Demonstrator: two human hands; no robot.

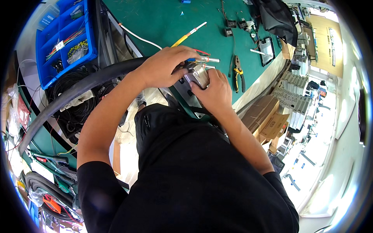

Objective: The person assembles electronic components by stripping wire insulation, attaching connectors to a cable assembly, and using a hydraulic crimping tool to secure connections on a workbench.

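Observation:
A silvery rectangular metal housing [200, 76] sits between my hands at the near edge of the green work table. My right hand [216, 92] grips it from the right, thumb in front and fingers behind. Curled over its left side is my left hand [163, 66], with the thumb against the housing and the fingers over wires. A thick black cable [83, 81] runs in from the left and passes beneath the left hand. Beyond the hands fan out a yellow wire [180, 40], a white wire [140, 37] and metal-tipped ends [211, 60]. The palms hide the cable's junction with the housing.
Yellow-and-black pliers [238, 73] lie right of the hands on the green table [155, 17]. Farther off are small black parts [231, 24], a clear-topped tray [267, 51] and a black bag [276, 21]. A blue compartment bin [92, 42] stands left; cardboard boxes [261, 112] stand right.

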